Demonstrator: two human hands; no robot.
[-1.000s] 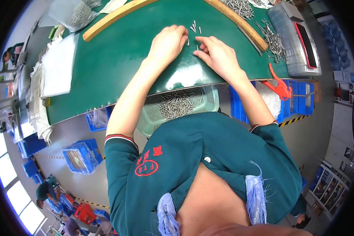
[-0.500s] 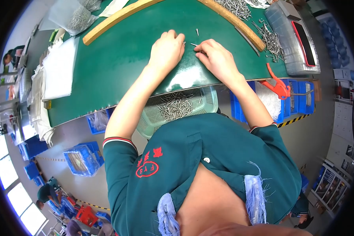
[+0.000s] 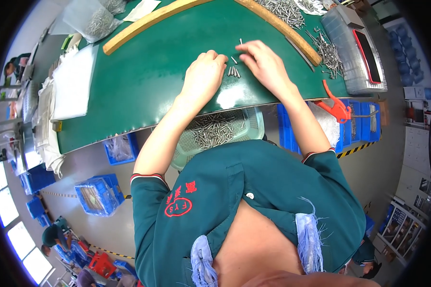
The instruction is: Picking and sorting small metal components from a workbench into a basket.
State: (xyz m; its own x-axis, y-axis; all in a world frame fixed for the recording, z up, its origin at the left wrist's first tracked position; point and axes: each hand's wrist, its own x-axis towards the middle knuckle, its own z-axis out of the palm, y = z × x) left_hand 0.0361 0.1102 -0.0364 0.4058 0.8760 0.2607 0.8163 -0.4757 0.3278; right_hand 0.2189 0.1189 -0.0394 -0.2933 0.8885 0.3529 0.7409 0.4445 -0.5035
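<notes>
My left hand (image 3: 205, 72) rests on the green table (image 3: 153, 71), its fingers curled together. Whatever they may hold is hidden. Just right of it lies a small group of screw-like metal pieces (image 3: 233, 72), with one more metal piece (image 3: 234, 60) slightly farther off. My right hand (image 3: 265, 64) is over the table to the right of these, slightly blurred, thumb and forefinger apart. Its fingertips are close to another single metal piece (image 3: 241, 41); nothing shows between them.
Wooden strips (image 3: 148, 25) edge the work area, with metal piles (image 3: 328, 51) beyond the right one. A clear plastic box (image 3: 342, 45) carries a red-edged phone (image 3: 367, 56). A red air gun (image 3: 339, 109) hangs at the table edge. Below sits a green basket (image 3: 254, 125) of metal pieces.
A small group of metal pieces now shows on the table between my hands. My right hand has moved away from the left, toward the single far piece. My left hand has come slightly nearer.
</notes>
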